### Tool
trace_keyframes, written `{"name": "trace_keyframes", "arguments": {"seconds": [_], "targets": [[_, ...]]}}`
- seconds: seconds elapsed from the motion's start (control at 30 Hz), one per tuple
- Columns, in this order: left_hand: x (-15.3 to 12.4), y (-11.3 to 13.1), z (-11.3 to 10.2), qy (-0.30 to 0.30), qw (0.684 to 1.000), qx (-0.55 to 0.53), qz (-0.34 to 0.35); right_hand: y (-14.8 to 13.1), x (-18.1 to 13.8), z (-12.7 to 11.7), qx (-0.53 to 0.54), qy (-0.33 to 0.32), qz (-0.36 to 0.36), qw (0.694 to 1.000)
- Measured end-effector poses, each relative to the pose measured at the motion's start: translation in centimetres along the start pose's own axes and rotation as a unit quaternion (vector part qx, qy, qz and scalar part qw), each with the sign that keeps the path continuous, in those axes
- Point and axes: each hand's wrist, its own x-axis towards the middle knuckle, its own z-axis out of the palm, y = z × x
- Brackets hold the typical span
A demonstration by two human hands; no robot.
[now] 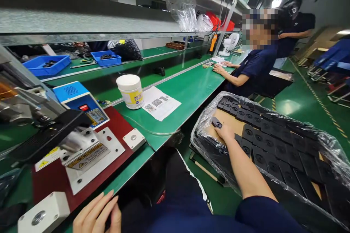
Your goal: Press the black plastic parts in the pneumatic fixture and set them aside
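My right hand (225, 133) reaches into a plastic-lined bin (201, 125). Its fingers are closed on a black plastic part (217, 122) with a round feature on its face, above bare cardboard (232, 121). Rows of similar black parts (269, 142) lie in the bin beside it. At the bench's front edge, my left hand (97, 214) has its fingers stretched out and holds nothing that I can see. Nearest to it are a white button box (45, 213) and the dark red base (109, 160) of a press machine with a metal plate (95, 160).
A blue control box (75, 96) stands behind the machine. Farther along the green bench are a white tub (130, 93) and a printed sheet (161, 103). Blue trays (106, 58) sit on the rear ledge. A co-worker (254, 62) works at the bench; another person stands behind.
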Motion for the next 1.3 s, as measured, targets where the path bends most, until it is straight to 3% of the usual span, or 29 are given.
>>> {"name": "trace_keyframes", "arguments": {"seconds": [0.13, 0.2, 0.27, 0.3, 0.43, 0.53, 0.63, 0.77, 0.9, 1.13, 1.2, 1.3], "targets": [[-0.2, 1.2, -0.6, -0.039, 0.998, -0.037, -0.038, -0.4, -0.8, -1.1, 0.082, 0.039, 0.018, 0.996], [-0.4, 1.6, -0.6, -0.043, 0.993, -0.078, -0.082, -1.7, -2.4, -1.8, 0.180, 0.060, -0.030, 0.981], [0.1, 2.0, -0.2, -0.042, 0.985, -0.114, -0.124, -4.1, -5.6, -2.5, 0.332, 0.037, -0.161, 0.929], [0.6, 2.3, 0.2, -0.043, 0.981, -0.129, -0.141, -5.6, -7.7, -2.7, 0.372, -0.004, -0.240, 0.897], [3.0, 3.2, 1.1, -0.074, 0.941, -0.209, -0.258, -12.6, -17.5, -2.9, 0.302, -0.154, -0.528, 0.779], [4.1, 3.2, 0.9, -0.086, 0.887, -0.283, -0.354, -16.8, -23.1, -2.1, 0.299, -0.208, -0.645, 0.672], [4.0, 2.6, -0.2, -0.059, 0.852, -0.312, -0.417, -19.0, -26.1, -0.7, 0.318, -0.251, -0.678, 0.613], [3.4, 1.9, -1.7, 0.013, 0.824, -0.320, -0.468, -20.0, -27.6, 0.9, 0.337, -0.299, -0.664, 0.596], [3.6, 1.8, -2.2, 0.067, 0.774, -0.343, -0.527, -20.1, -28.5, 1.7, 0.395, -0.339, -0.608, 0.599], [3.4, 1.5, -1.8, 0.094, 0.707, -0.382, -0.588, -20.2, -29.1, 2.0, 0.467, -0.416, -0.519, 0.583], [3.2, 1.5, -1.6, 0.111, 0.662, -0.421, -0.610, -20.2, -29.3, 1.9, 0.476, -0.415, -0.515, 0.579], [3.2, 1.9, -1.3, 0.131, 0.566, -0.491, -0.650, -20.5, -29.7, 1.6, 0.468, -0.393, -0.534, 0.584]]}}
